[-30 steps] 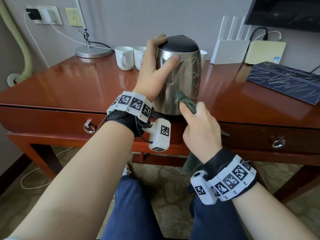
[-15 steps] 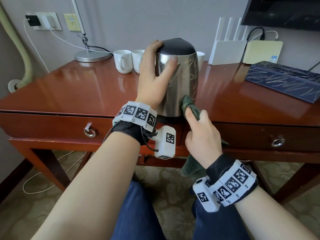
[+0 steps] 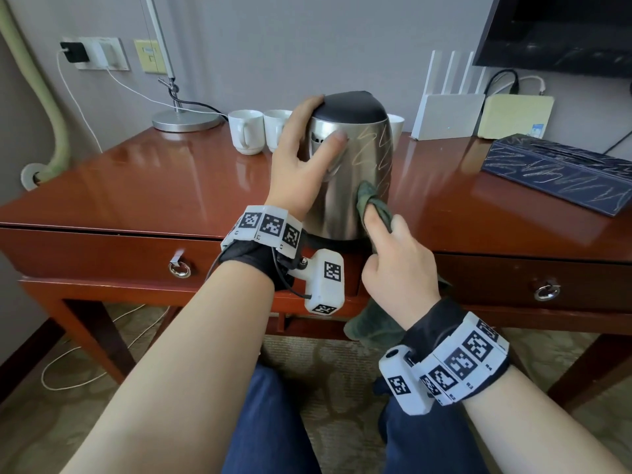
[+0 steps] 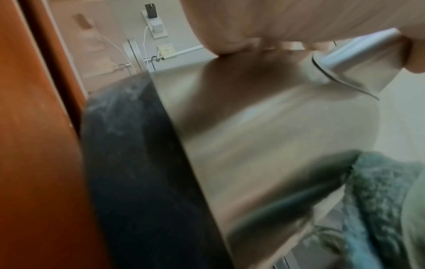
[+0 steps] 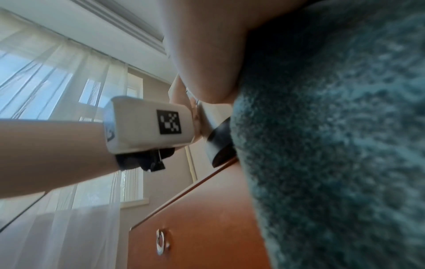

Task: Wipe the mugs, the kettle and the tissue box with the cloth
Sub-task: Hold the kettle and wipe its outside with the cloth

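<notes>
A steel kettle (image 3: 345, 186) with a black lid stands on its dark base near the desk's front edge; scribble marks cover its right side. My left hand (image 3: 307, 155) grips the kettle's upper left, thumb across the front. My right hand (image 3: 393, 265) holds a dark green cloth (image 3: 371, 201) and presses it against the kettle's lower right; the cloth's tail hangs below the desk edge. The left wrist view shows the kettle (image 4: 264, 136) and the cloth (image 4: 381, 200) close up. White mugs (image 3: 246, 135) stand behind the kettle. A dark blue tissue box (image 3: 561, 172) with scribbles lies at the right.
The red-brown desk (image 3: 136, 186) has two drawers with ring pulls. A lamp base (image 3: 186, 119), a white router (image 3: 448, 114) and a yellowish box (image 3: 516, 116) stand along the wall. Cables run from wall sockets (image 3: 99, 53). My knees sit under the desk front.
My right hand has slid the cloth up and down the kettle's lower right side. My left hand keeps its grip on the kettle. The head view has shifted slightly.
</notes>
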Demonstrator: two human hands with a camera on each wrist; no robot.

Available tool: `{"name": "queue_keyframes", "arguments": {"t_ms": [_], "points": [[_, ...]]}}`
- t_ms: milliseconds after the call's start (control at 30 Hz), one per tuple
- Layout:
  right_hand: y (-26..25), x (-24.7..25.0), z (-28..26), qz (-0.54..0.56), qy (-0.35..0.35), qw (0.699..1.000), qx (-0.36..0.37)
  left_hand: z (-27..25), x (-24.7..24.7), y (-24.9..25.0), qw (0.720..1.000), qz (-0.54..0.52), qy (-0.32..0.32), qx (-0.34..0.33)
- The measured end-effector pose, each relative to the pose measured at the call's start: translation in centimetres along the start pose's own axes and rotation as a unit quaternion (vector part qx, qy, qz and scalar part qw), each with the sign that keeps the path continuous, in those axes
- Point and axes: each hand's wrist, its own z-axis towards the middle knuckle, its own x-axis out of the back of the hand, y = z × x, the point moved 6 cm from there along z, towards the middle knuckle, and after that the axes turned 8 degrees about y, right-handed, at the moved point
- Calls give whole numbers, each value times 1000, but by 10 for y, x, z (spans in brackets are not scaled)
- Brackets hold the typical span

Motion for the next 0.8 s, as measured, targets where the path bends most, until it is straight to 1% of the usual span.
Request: {"name": "queue_keyframes", "arguments": {"t_ms": [100,267,367,500,567,667,800], "points": [[-7,1,-1,-18,9,999,33,0,1,-5,999,-5,-20,25],[-18,24,27,-43,39,995,86,1,0,-7,998,-18,-44,52],[-17,35,40,-57,50,994,74,0,0,-7,998,-15,-43,46],[-14,30,30,-47,42,997,44,0,0,-7,998,-14,-40,40],[-19,22,21,-33,35,997,54,-1,1,-7,998,-11,-39,38],[-27,18,20,-27,44,995,81,-1,1,-6,998,-9,-41,37],[-22,31,35,-32,75,994,68,1,2,-6,999,2,-42,32]]}}
